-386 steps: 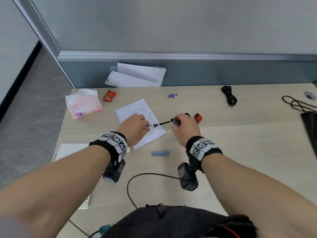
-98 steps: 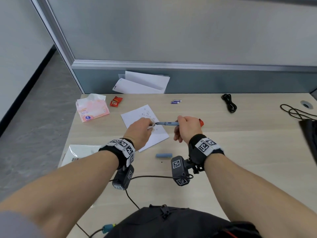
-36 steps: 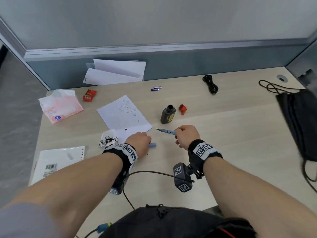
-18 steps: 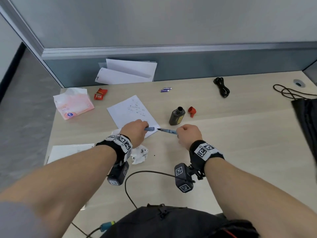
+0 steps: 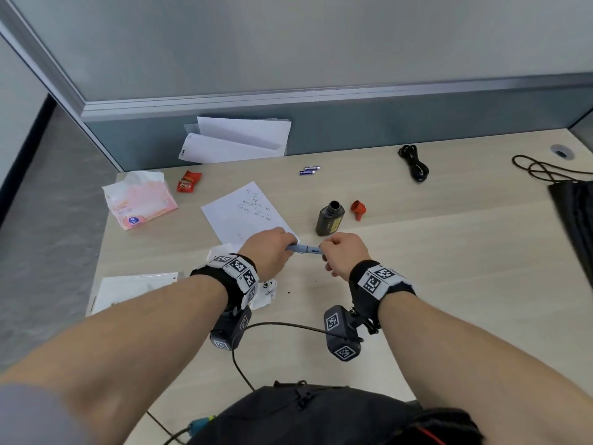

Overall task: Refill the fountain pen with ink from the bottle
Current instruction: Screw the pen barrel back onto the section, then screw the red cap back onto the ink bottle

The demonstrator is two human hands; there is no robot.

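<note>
On the counter point(image 5: 449, 268) stands 1 ink bottle point(image 5: 330, 218). It is dark and upright, its mouth is open, and the print on its yellow label is too small to read. 1 red cap point(image 5: 357, 209) lies just to the right of the bottle.

The 1 fountain pen point(image 5: 305, 249) is blue-grey. It is held about level above the counter, just in front of the bottle on the person's side. The left hand point(image 5: 268, 252) has its grip closed round the left end of the pen. The right hand point(image 5: 345, 253) pinches the right end, so both ends are hidden in the fingers. There are 2 wrist bands point(image 5: 239, 273), 1 on each wrist, and they carry black and white square codes.

To the left of the bottle lies 1 white sheet point(image 5: 247, 213) with some lines of handwriting that cannot be read. Further left of the bottle are 2 red sweet wrappers point(image 5: 188, 182) and 1 pink tissue pack point(image 5: 141, 202) with a round blue mark. Behind the bottle lie 2 small batteries point(image 5: 309, 170). Further behind the bottle and to its left, some white papers point(image 5: 237, 141) lean on the partition. Behind the bottle to the right lies 1 coiled black cable point(image 5: 414, 163). In front of the bottle to the left, 1 crumpled tissue point(image 5: 266, 290) with black spots lies partly under the left wrist.
</note>
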